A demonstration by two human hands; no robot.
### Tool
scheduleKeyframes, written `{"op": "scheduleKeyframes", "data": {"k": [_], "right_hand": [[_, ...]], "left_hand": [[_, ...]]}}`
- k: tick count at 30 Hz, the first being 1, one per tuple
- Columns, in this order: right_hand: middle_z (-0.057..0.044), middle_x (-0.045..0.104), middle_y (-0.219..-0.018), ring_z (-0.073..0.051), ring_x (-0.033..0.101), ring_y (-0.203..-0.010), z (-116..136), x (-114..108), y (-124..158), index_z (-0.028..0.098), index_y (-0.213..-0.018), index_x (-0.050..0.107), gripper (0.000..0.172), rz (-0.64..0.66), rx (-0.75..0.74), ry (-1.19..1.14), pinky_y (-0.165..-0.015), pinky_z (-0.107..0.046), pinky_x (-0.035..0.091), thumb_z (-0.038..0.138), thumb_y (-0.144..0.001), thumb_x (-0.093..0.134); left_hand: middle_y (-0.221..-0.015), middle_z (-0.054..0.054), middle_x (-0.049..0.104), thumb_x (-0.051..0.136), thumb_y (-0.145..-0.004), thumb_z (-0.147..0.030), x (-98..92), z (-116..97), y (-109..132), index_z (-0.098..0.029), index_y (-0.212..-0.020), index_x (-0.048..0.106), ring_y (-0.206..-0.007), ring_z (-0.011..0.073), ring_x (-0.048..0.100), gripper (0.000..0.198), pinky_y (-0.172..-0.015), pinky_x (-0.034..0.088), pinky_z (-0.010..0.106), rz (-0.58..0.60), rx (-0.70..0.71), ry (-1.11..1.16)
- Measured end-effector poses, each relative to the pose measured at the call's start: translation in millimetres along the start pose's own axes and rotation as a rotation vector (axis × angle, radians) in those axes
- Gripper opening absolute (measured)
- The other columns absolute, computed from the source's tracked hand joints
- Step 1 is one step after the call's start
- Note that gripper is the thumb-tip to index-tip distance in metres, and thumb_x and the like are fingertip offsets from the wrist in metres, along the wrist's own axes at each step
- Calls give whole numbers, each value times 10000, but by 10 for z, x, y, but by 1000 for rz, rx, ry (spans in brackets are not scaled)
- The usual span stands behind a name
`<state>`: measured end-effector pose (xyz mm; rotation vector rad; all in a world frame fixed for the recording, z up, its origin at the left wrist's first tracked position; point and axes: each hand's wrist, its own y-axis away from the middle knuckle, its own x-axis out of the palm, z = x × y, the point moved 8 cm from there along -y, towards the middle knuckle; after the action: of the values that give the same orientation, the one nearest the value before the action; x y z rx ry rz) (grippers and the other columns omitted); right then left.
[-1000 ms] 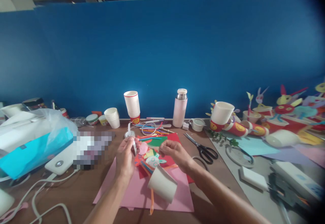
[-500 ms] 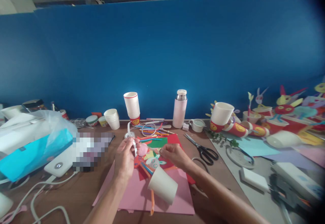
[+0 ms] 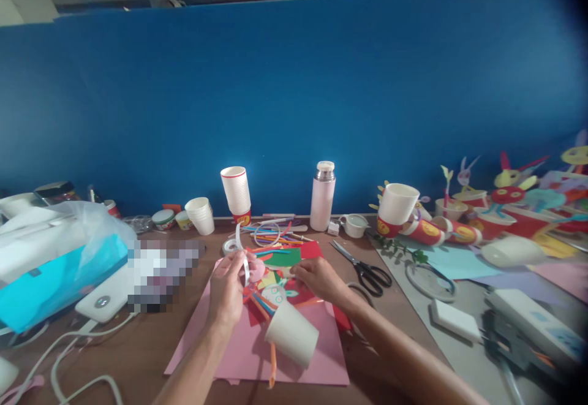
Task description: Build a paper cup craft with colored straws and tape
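My left hand [image 3: 228,276] is closed in a pinch on a curling strip of white tape [image 3: 247,272]. A pink paper circle [image 3: 257,270] shows just right of its fingers. Behind that hand lies a tape roll [image 3: 229,246]. My right hand [image 3: 316,276] has its fingers pressed together above coloured paper; what they hold, if anything, is too small to name. Between the hands is a paper rabbit face [image 3: 275,295]. Nearer me, a white paper cup [image 3: 293,335] lies tilted on pink paper [image 3: 239,356], an orange strip [image 3: 272,362] beside it.
Black-handled scissors [image 3: 365,270] lie right of my right hand. Stacked cups [image 3: 236,190] and a thermos flask [image 3: 323,196] stand at the back. Paper-cup figures [image 3: 505,203] crowd the right side. A white power bank [image 3: 103,298] with cables lies left, beside a plastic bag [image 3: 101,224].
The view has shifted slightly, so most things sit a little further left. Both hands keep nearly the same pose, the left still pinching the tape strip.
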<state>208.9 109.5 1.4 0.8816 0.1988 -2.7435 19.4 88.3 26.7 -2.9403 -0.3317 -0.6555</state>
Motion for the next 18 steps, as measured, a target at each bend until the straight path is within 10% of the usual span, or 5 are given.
{"op": "scheduleKeyframes", "data": {"k": [11, 18], "right_hand": [[-1, 653, -585, -122, 569, -573, 27, -262, -27, 180, -599, 657, 305, -37, -16, 293, -545, -192, 350, 240, -781, 420], [-35, 690, -833, -183, 615, -783, -133, -959, -11, 244, -928, 676, 295, -128, 117, 552, -660, -242, 394, 300, -812, 412]], "left_hand": [[-620, 8, 661, 688, -673, -283, -69, 9, -33, -125, -697, 641, -502, 101, 572, 167, -447, 417, 193, -24, -12, 12], [-630, 13, 669, 685, -674, -287, -48, -4, -7, -136, -704, 633, -507, 111, 586, 163, -467, 435, 210, -6, -34, 31]]}}
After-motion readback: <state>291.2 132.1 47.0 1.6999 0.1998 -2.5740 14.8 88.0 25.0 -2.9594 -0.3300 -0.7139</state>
